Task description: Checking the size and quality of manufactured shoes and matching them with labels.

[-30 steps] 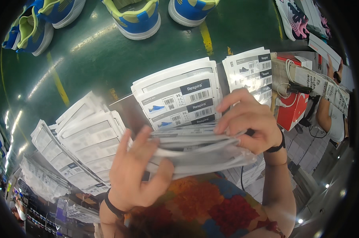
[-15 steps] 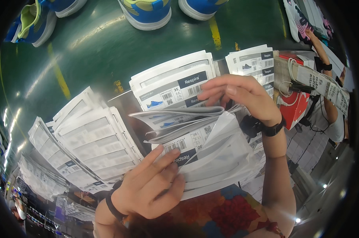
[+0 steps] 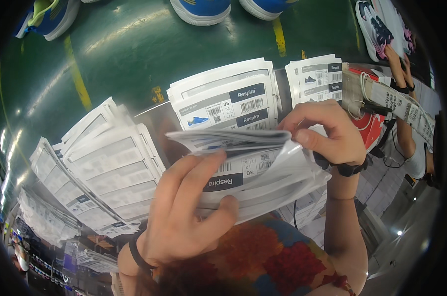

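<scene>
A stack of printed shoe-label sheets [image 3: 263, 190] lies before me, its upper sheets folded over into a flap [image 3: 233, 137]. My left hand [image 3: 189, 207] rests on the stack with fingers stretched out, the fingertips at the flap's lower edge and the thumb apart. At the fold's right end, my right hand [image 3: 327, 130] is closed, thumb and fingers pinching the sheets' edge. Just beyond the flap stands a batch of label sheets [image 3: 243, 93] with blue shoe pictures. Another batch of label sheets [image 3: 314, 81] stands right of it.
More label sheets [image 3: 115, 163] lean at the left. Blue shoes [image 3: 201, 12] stand on the green surface [image 3: 134, 54] with yellow marks. At the right are a red box [image 3: 366, 133], cables and a dark-and-pink shoe [image 3: 374, 29] by another person's hands [image 3: 398, 69].
My right hand has come down and curled its fingers onto the folded edge. My left hand has shifted up toward the flap. The blue shoes sit higher in the view.
</scene>
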Demonstrator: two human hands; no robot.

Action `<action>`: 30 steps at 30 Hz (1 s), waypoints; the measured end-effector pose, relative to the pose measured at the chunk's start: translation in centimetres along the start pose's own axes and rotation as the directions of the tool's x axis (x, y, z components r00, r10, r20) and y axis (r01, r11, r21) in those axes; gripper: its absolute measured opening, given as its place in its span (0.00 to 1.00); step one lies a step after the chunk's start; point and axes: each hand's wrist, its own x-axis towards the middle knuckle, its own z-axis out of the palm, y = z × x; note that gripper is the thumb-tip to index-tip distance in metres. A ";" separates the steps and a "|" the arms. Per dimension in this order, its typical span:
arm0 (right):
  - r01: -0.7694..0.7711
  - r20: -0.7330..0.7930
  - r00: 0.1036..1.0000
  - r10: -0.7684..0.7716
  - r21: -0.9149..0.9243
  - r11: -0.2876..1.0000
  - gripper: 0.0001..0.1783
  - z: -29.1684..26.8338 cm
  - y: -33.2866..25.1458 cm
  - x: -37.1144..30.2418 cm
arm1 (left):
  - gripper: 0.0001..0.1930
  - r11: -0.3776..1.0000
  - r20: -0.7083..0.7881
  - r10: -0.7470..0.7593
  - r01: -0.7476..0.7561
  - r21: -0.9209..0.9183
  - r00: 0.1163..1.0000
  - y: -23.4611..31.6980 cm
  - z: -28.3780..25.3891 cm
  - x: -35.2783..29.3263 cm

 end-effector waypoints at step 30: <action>0.148 0.017 0.989 -0.149 -0.265 0.953 0.17 0.4 0.4 0.4 | 0.10 0.973 0.073 0.212 -0.204 -0.111 0.974 0.8 1.5 -1.2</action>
